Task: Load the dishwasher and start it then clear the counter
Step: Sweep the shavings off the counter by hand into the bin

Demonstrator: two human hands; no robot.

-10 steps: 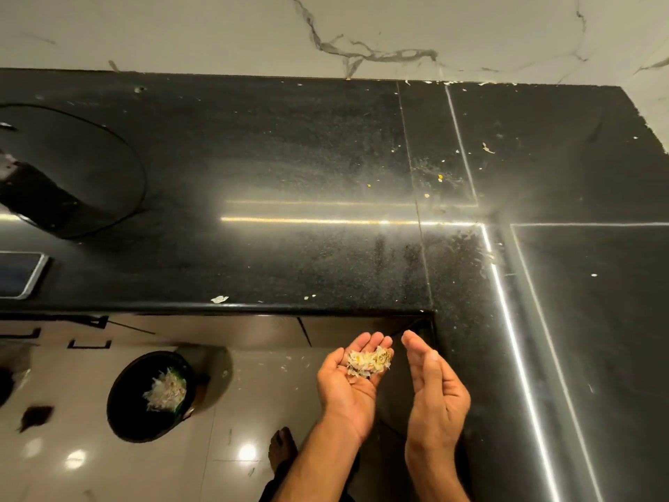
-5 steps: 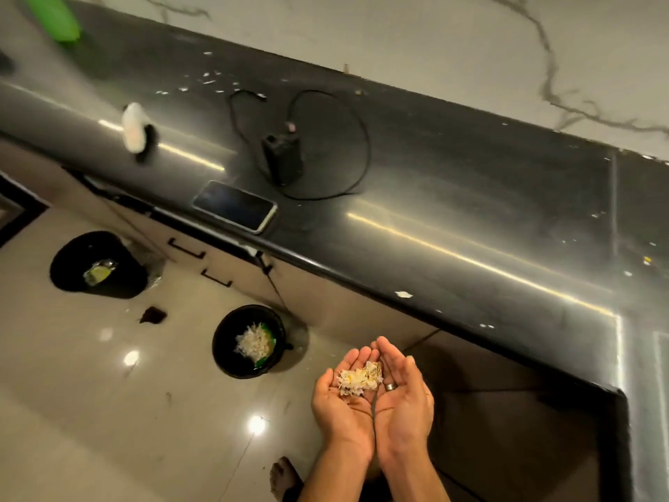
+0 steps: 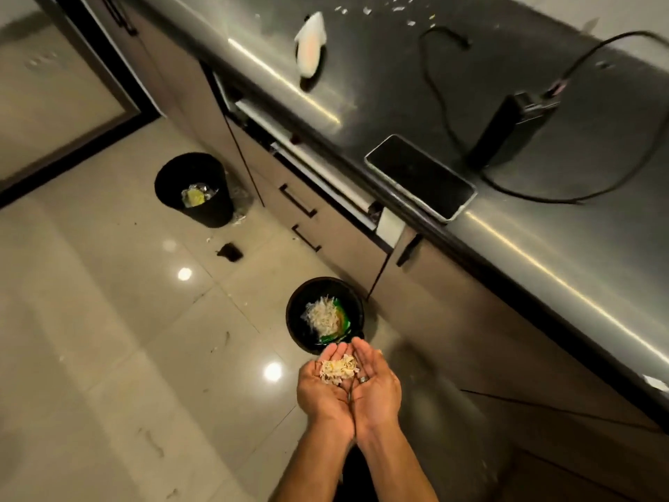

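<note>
on the far left the shiny tile floor (image 3: pixel 90 320) shows round spots of light. a black bin (image 3: pixel 193 190) stands on it near the cabinets, with a yellow scrap and some foil inside. a small dark bit (image 3: pixel 229 252) lies on the floor just past that bin. next comes a second black bin (image 3: pixel 324 315), close to the cabinet front, holding pale food shreds and something green. right in front of this second bin, 2 hands are held side by side, palms up, edges touching, making 1 cup. the left hand (image 3: pixel 324 387) is spread flat with straight fingers, and a little pile of pale food scraps (image 3: pixel 338 369) sits on it where it meets the other hand. the right hand (image 3: pixel 376 387) is also spread flat, with a ring on 1 finger. the scraps are above the floor, just beside the near rim of the second bin, not over its middle. up and to the right runs the dark counter (image 3: pixel 543 266). on it lie a white blurry thing (image 3: pixel 310 45), small crumbs (image 3: pixel 398 9) at the far edge, a phone (image 3: pixel 420 177) face up near the front edge, and a black box (image 3: pixel 512 130) with a black cable (image 3: pixel 434 92) looping around it. drawers with black handles (image 3: pixel 297 201) sit under the counter.
</note>
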